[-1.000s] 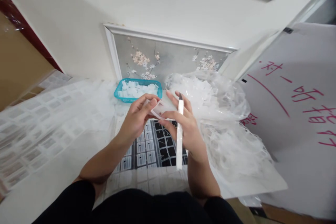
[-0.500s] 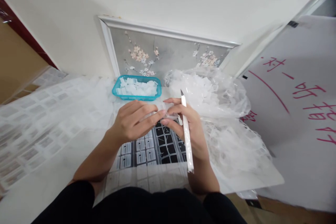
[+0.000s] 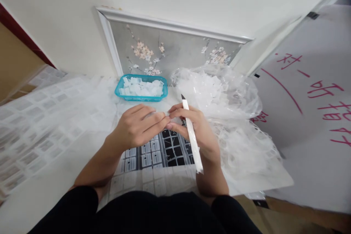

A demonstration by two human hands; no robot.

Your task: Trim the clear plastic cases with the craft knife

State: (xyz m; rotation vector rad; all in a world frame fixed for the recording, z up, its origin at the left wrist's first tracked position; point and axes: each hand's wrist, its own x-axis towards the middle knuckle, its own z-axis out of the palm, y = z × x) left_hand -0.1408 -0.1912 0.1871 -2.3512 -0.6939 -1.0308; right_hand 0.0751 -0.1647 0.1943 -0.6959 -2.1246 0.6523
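My left hand (image 3: 139,124) is closed, its fingertips meeting those of my right hand (image 3: 193,122) over the sheet. A white-handled craft knife (image 3: 192,135) rests across my right hand, held between its fingers with the dark pointed blade up and away from me. Between the fingertips of both hands there seems to be a small clear plastic piece, now mostly hidden. Below them lies a sheet of translucent moulded rectangles (image 3: 151,159), with a black backing showing through its open cells (image 3: 175,152).
A blue basket (image 3: 141,98) of small translucent pieces stands against the wall. To its right sits a clear plastic bag (image 3: 238,98) of similar pieces, with a heap of clear plastic scraps (image 3: 246,150) nearer me. Stacked translucent sheets (image 3: 41,128) cover the left side.
My fingertips have come closer together, and the clear piece that showed between them is now mostly covered. The knife stays in my right hand. The view has shifted slightly.
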